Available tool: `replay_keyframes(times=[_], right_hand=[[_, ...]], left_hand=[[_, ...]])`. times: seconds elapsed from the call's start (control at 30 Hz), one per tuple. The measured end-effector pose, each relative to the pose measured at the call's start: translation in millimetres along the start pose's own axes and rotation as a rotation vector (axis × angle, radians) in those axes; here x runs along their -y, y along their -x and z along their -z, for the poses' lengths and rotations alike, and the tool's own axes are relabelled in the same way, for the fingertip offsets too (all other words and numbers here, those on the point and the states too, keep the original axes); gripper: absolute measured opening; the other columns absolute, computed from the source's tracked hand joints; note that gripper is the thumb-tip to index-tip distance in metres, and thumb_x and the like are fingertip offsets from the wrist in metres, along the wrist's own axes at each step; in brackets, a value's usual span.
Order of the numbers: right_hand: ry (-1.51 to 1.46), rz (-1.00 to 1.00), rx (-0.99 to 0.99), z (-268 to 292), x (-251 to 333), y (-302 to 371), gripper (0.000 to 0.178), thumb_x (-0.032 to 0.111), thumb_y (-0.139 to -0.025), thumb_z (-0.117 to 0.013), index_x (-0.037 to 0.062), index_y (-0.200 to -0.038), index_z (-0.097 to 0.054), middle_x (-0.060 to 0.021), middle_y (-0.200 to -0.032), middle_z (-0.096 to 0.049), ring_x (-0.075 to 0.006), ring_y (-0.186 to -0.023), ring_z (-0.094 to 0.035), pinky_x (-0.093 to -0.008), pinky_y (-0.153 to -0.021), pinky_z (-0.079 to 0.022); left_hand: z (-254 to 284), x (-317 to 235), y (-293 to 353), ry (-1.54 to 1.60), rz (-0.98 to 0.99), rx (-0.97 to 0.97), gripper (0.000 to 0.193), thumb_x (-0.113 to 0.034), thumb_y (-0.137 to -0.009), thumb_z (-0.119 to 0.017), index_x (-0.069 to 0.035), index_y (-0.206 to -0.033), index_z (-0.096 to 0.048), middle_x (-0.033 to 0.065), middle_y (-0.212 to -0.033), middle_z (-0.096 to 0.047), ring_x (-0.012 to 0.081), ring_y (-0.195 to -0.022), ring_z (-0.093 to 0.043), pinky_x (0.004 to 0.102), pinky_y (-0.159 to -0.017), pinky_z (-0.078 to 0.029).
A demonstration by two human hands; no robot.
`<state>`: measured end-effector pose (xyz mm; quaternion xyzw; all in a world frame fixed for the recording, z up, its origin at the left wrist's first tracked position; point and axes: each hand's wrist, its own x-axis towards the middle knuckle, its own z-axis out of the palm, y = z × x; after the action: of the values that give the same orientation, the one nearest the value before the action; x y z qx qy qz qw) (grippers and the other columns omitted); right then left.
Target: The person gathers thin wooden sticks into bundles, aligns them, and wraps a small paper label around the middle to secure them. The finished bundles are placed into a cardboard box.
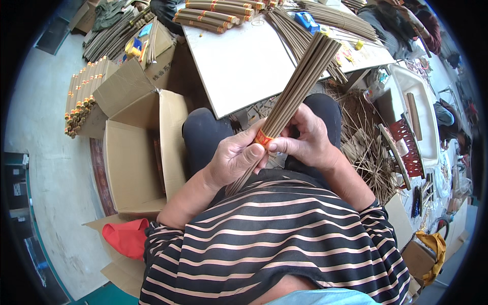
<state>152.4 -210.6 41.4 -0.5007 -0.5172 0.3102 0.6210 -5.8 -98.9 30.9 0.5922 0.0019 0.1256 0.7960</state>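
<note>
A bundle of long brown incense sticks (304, 76) slants across my lap, its top end up and to the right. Around its middle runs a red and yellow paper band (263, 139). My left hand (235, 156) is closed round the sticks at the band, thumb pressed on the paper. On the other side my right hand (311, 140) grips the same bundle, its thumb at the band's right edge. Some of its fingers are hidden behind the sticks. The lower end of the bundle reaches down to my striped shirt.
Ahead stands a white table (236, 66) with banded incense bundles (216, 14), loose sticks (333, 20) and a blue tape dispenser (306, 22). An open cardboard box (133, 162) is at my left, near stacked bundles (84, 96). Broken sticks (363, 137) litter the right side.
</note>
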Motion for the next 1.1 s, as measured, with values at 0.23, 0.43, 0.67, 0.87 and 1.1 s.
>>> replay_keyframes(times=[0.23, 0.43, 0.67, 0.87, 1.1], right_hand=[[0.251, 0.142, -0.036, 7.2, 8.1, -8.7, 0.039, 0.027, -0.07, -0.077, 0.0033, -0.094, -0.056, -0.004, -0.064, -0.058, -0.0126, -0.056, -0.06, -0.0238, -0.051, -0.049], [0.309, 0.23, -0.088, 21.9, 6.8, -16.6, 0.042, 0.033, -0.067, -0.078, 0.005, -0.091, -0.057, -0.0028, -0.064, -0.056, -0.0123, -0.054, -0.056, -0.0245, -0.049, -0.046], [-0.024, -0.071, -0.005, 39.8, -8.9, -35.7, 0.032, 0.027, -0.073, -0.076, 0.0045, -0.083, -0.055, 0.0019, -0.066, -0.051, -0.0063, -0.06, -0.047, -0.0226, -0.053, -0.041], [0.184, -0.28, -0.234, 105.5, -49.5, -81.3, 0.018, 0.014, -0.086, -0.061, 0.0011, -0.099, -0.061, -0.0027, -0.084, -0.061, -0.0091, -0.079, -0.054, -0.0248, -0.069, -0.045], [0.678, -0.429, -0.414, 260.8, -128.7, -176.4, 0.035, 0.014, -0.072, -0.063, 0.0029, -0.106, -0.062, -0.0158, -0.083, -0.064, -0.0248, -0.075, -0.061, -0.0316, -0.071, -0.048]], left_hand=[[-0.9, -13.7, -14.3, 0.092, 0.155, 0.012, 0.042, -0.033, -0.095, -0.045, 0.001, -0.118, -0.046, 0.0056, -0.09, -0.054, 0.0089, -0.071, -0.054, 0.0205, -0.063, -0.047], [-1.0, -21.4, -30.0, 0.16, 0.268, -0.002, 0.039, -0.035, -0.092, -0.049, -0.001, -0.113, -0.049, 0.0059, -0.083, -0.055, 0.0101, -0.067, -0.053, 0.0207, -0.061, -0.046], [-2.3, -17.5, -56.7, 0.29, 0.235, -0.059, 0.036, -0.034, -0.091, -0.053, -0.002, -0.108, -0.051, 0.0059, -0.076, -0.053, 0.0098, -0.056, -0.049, 0.02, -0.05, -0.042], [18.9, -13.2, -79.0, 0.256, 0.146, -0.21, 0.035, -0.032, -0.091, -0.054, 0.0, -0.106, -0.052, 0.0067, -0.075, -0.054, 0.0094, -0.056, -0.049, 0.0211, -0.05, -0.042], [41.2, 2.7, -98.1, 0.263, 0.143, -0.304, 0.034, -0.03, -0.091, -0.054, 0.0, -0.106, -0.053, 0.0073, -0.075, -0.054, 0.0098, -0.055, -0.049, 0.0223, -0.049, -0.041]])
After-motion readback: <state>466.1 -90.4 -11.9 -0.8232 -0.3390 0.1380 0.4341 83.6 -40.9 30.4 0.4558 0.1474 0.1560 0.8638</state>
